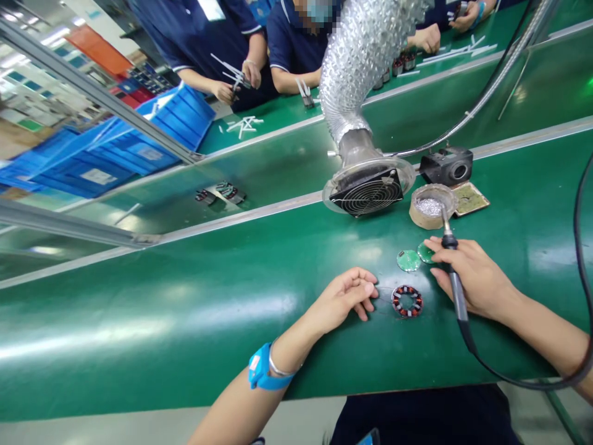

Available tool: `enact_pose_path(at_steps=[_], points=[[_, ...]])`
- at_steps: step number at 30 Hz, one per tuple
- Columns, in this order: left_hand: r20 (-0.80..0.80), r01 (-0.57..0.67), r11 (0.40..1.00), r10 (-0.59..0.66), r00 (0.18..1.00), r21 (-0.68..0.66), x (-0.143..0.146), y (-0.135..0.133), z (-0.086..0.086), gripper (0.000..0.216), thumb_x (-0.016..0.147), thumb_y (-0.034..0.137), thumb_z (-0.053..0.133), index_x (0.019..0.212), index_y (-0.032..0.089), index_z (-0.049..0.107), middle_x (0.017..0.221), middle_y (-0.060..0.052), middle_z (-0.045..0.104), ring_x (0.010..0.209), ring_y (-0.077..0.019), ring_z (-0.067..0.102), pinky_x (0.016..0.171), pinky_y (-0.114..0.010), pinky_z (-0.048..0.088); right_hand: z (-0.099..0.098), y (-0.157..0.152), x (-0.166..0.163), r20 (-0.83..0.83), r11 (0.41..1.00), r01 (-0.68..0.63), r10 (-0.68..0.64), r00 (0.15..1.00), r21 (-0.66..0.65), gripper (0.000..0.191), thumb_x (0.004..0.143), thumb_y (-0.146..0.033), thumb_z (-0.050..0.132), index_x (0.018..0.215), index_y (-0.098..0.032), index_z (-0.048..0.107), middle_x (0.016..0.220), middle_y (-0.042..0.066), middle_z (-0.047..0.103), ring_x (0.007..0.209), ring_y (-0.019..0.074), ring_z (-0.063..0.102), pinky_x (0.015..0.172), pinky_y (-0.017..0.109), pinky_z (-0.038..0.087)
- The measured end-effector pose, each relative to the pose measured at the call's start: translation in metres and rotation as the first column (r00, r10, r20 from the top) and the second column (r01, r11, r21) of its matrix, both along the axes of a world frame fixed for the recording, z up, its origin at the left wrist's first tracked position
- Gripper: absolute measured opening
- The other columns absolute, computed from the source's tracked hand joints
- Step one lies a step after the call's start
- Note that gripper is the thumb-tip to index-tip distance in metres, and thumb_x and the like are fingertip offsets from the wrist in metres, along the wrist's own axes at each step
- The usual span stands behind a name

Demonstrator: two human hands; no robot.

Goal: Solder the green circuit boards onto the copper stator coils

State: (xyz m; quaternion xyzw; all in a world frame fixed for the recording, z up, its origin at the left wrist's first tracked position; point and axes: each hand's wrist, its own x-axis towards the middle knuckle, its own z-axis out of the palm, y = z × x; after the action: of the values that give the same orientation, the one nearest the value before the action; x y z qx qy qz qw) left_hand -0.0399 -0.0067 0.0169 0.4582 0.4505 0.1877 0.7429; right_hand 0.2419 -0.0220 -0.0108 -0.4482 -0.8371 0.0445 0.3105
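Observation:
My right hand (479, 278) grips a soldering iron (456, 290), its tip up against the rim of a round dish (419, 219) of silvery material. The fingertips of that hand also reach a green round circuit board (424, 252); a second green circuit board (407, 261) lies beside it. In front of me a ring-shaped stator (407, 301) with copper windings rests flat on the bench. Thin wires run from its left side to my left hand (347, 292), whose thumb and fingers are bent together around the wire ends. A blue band is on my left wrist.
A fume extractor fan (370, 193) on a silver duct (352, 68) hangs over the green bench (185, 321). A black soldering-iron stand (447, 165) and a square tin (472, 199) stand behind the dish. The iron's cable loops at right. Co-workers and blue bins (139, 145) are across the bench.

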Motion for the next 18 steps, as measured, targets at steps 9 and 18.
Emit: enact_pose_path(at_steps=[9, 18], points=[[0.242, 0.132, 0.991, -0.127, 0.962, -0.005, 0.011, -0.025, -0.008, 0.073, 0.061, 0.010, 0.082, 0.124, 0.024, 0.048, 0.105, -0.003, 0.050, 0.096, -0.0169, 0.063, 0.085, -0.032, 0.052, 0.017, -0.012, 0.004, 0.164, 1.000, 0.024, -0.025, 0.986, 0.009, 0.022, 0.089, -0.026, 0.059, 0.109, -0.017, 0.055, 0.104, 0.012, 0.068, 0.081, 0.0251, 0.058, 0.071, 0.038, 0.050], [0.247, -0.064, 0.997, 0.055, 0.968, 0.030, 0.026, -0.038, -0.021, 0.038, 0.081, 0.027, 0.074, 0.113, 0.017, 0.056, 0.096, -0.004, 0.062, 0.091, -0.0137, 0.068, 0.087, -0.030, 0.053, 0.043, -0.042, -0.029, 0.069, 0.999, -0.027, 0.025, 0.997, 0.029, 0.027, 0.089, -0.031, 0.067, 0.108, -0.017, 0.055, 0.089, 0.009, 0.067, 0.075, 0.0234, 0.054, 0.067, 0.037, 0.046]])
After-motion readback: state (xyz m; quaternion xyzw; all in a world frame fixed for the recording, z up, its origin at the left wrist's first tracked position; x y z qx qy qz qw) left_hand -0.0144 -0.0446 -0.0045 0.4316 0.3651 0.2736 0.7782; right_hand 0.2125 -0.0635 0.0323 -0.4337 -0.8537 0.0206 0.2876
